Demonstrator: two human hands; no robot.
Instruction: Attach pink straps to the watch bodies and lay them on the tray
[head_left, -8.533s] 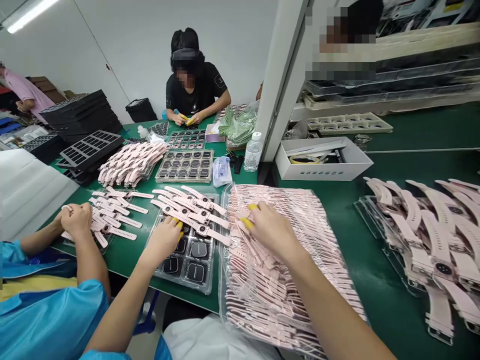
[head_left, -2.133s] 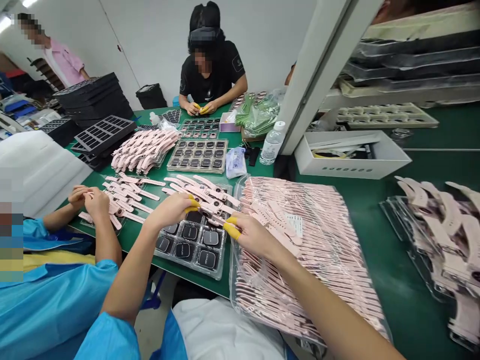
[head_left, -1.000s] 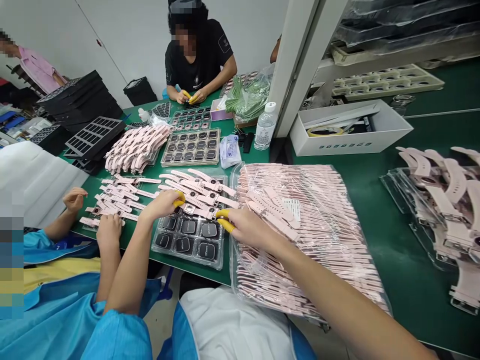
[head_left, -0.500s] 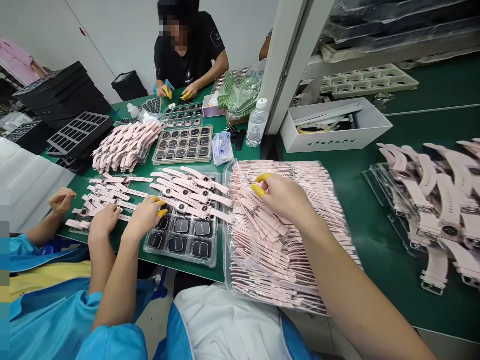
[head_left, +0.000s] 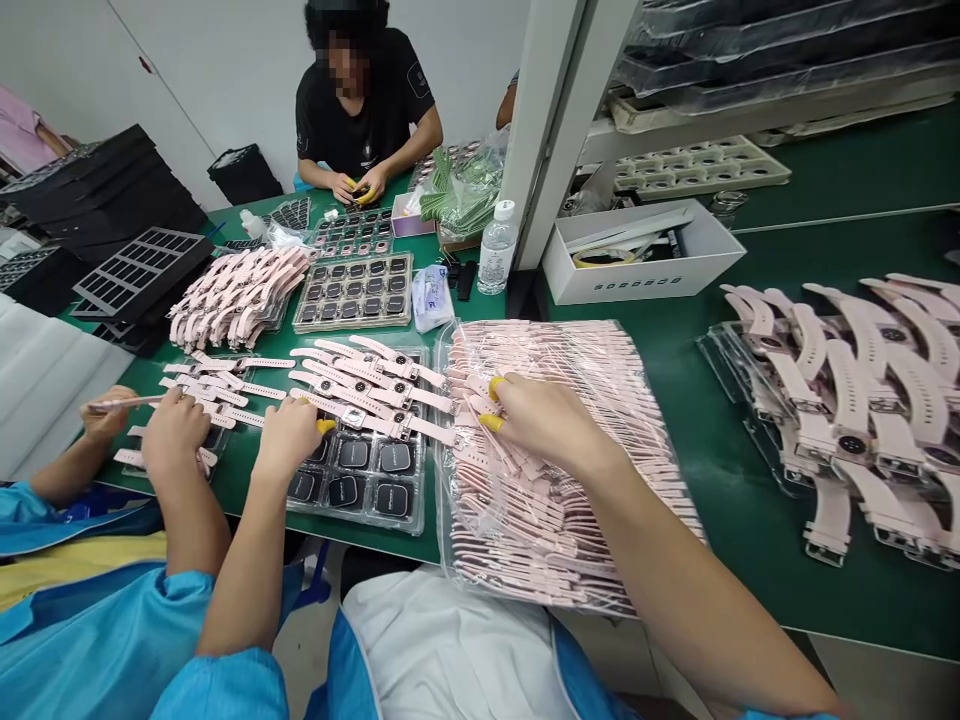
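My left hand is curled at the left end of a pink-strapped watch, its fingers closed on the strap; a yellow fingertip cover shows, the other fingertips are hidden. Several such watches lie across a clear tray, over black square pieces in its compartments. My right hand, also with yellow fingertip covers, reaches over a broad tray of pink watch straps in clear plastic. Thumb and finger close on a loose strap near the tray's left side; more loose straps lie beneath.
At my left a co-worker's hands handle pink straps. Another person works across the green table. Beyond the strap tray stand a water bottle and a white box. Stacked strapped watches lie at right.
My right hand has moved down a little onto the loose straps. My left hand has turned and lowered slightly over the watch's end. The co-worker at left now holds up a strap.
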